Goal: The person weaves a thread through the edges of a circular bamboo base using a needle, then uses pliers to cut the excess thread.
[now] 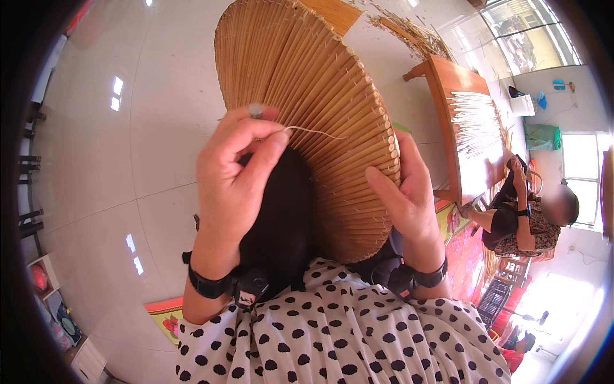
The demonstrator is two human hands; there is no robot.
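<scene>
A large pleated palm-leaf fan [300, 70], tan and rounded, stands tilted over my lap, with small stitches along its right rim. My left hand [233, 163] is in front of the fan's face, thumb and forefinger pinched on a thin pale thread [313, 131]. From those fingertips the thread runs rightward across the pleats. At the fan's right edge, my right hand [409, 192] grips the rim, with the thumb on the near face and the other fingers hidden behind. Something green shows just above that hand. The fan's lower edge is close to my polka-dot clothing.
To the right, a wooden table [441, 115] carries many thin pale sticks [474, 125]. Beyond its near end sits another person [534, 224]. A pile of dry stalks [416, 38] lies on the pale tiled floor [160, 64] at the back. Shelves stand at the left.
</scene>
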